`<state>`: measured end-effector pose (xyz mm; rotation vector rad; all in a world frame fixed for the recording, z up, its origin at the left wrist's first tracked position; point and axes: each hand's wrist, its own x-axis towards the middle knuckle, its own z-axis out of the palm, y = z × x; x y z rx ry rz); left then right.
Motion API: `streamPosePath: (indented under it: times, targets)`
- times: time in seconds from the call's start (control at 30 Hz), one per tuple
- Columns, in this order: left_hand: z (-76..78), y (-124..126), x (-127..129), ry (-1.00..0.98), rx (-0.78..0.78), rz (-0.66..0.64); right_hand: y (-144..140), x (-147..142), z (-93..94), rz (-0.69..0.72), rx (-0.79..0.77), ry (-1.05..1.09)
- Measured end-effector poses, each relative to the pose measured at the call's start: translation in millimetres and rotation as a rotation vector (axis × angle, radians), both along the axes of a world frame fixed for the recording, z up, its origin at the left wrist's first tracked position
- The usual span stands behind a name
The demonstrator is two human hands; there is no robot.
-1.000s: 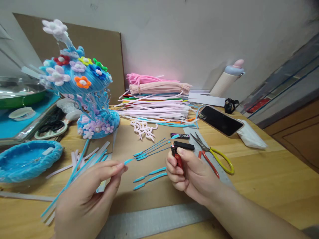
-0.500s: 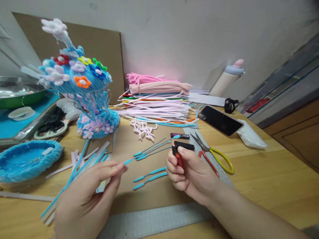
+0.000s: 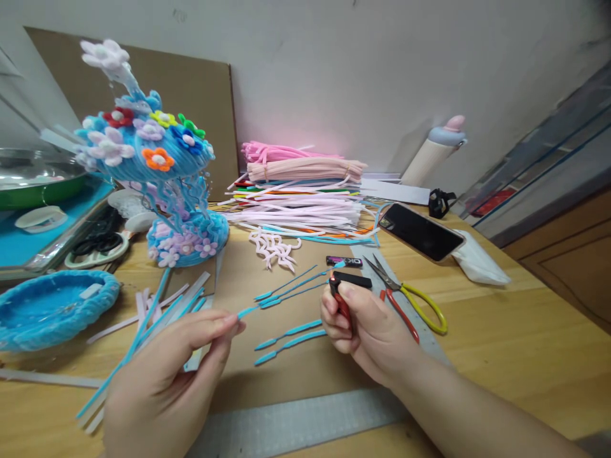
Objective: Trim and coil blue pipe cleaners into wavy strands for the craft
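Observation:
Between thumb and fingertips, my left hand (image 3: 167, 375) pinches the end of a blue pipe cleaner (image 3: 247, 312). The stem runs right, its fuzz trimmed to a thin dark line in part, toward the lighter. My right hand (image 3: 370, 334) is closed around a red and black lighter (image 3: 342, 308), thumb on its top, and a small orange glow shows there close to the stem. Below, several trimmed blue pipe cleaners (image 3: 300, 328) lie on a brown cardboard sheet (image 3: 281, 385). Curled pale pink pieces (image 3: 273, 249) rest on its far part.
Yellow-and-red-handled scissors (image 3: 401, 286), a black bar (image 3: 352, 279), a battery (image 3: 344, 261) and a phone (image 3: 420, 232) lie right. Bundled pipe cleaners (image 3: 305, 168) stand behind. At left are a flowered blue pipe-cleaner ornament (image 3: 143, 152) and a fuzzy blue dish (image 3: 52, 312).
The lighter in my right hand has tilted slightly, its top moving a little. My left hand stays in place with the pipe cleaner.

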<state>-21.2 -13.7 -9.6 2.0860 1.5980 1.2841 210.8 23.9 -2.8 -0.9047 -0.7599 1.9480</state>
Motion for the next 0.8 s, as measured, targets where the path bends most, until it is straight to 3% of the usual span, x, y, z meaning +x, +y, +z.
streamPosePath:
  times: [0.23, 0.37, 0.43, 0.53, 0.67, 0.8]
  targets:
    - [3.3, -1, 0, -0.034, -0.034, 0.039, -1, -2, -2.3, 0.084, 0.029, -0.053]
    - [3.4, 3, 0, -0.044, -0.079, 0.059, -6, 0, -0.9, 0.148, 0.199, -0.044]
    - [-0.4, 7, 0, -0.022, -0.113, 0.068, -9, 3, 3.0, 0.073, 0.328, -0.046]
    - [-9.1, 12, 2, 0.039, -0.136, 0.083, -9, 9, 11.4, -0.175, 0.44, -0.027]
    - [-20.7, 18, 10, 0.083, -0.203, 0.012, 2, 19, 18.7, -0.471, 0.377, -0.009]
    - [-30.8, 23, 18, 0.191, -0.24, -0.063, 12, 24, 18.6, -0.563, 0.303, 0.029]
